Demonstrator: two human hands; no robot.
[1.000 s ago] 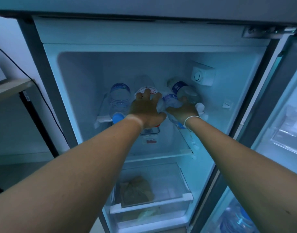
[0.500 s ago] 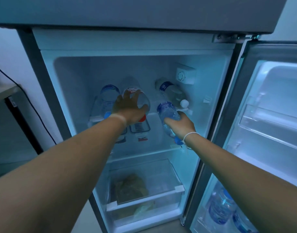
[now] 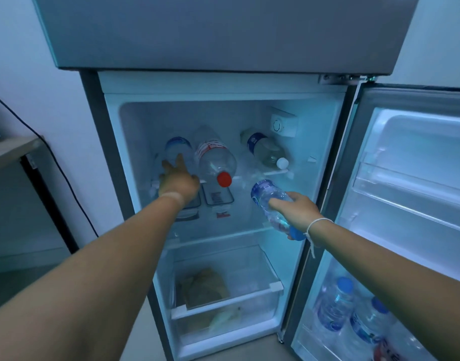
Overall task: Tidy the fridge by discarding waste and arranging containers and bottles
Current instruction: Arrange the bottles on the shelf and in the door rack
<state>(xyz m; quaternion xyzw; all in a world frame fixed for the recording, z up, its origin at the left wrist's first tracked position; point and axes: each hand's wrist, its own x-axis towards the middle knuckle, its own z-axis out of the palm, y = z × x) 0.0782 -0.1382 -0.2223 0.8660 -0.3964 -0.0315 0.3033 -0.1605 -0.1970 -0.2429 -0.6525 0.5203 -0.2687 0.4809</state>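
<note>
The fridge [image 3: 111,162] stands open in front of me. On its upper shelf lie three bottles: a blue-labelled one [image 3: 178,149] at the left, a clear one with a red cap [image 3: 215,162] in the middle, and a white-capped one [image 3: 266,151] at the right. My left hand [image 3: 178,182] reaches onto the left bottle, fingers spread over it. My right hand [image 3: 297,211] grips a small blue-capped water bottle [image 3: 269,198] just in front of the shelf, its cap pointing toward me.
The fridge door [image 3: 411,194] hangs open at the right, with two blue-capped bottles [image 3: 335,306] in its lowest rack. A clear drawer [image 3: 226,300] at the bottom holds a brownish bag [image 3: 202,285]. A desk edge [image 3: 12,149] and a cable [image 3: 67,178] are at the left.
My right hand has pulled the small bottle off the shelf, outward and down. My left hand moved from the red-capped bottle to the left bottle. The view has drawn back.
</note>
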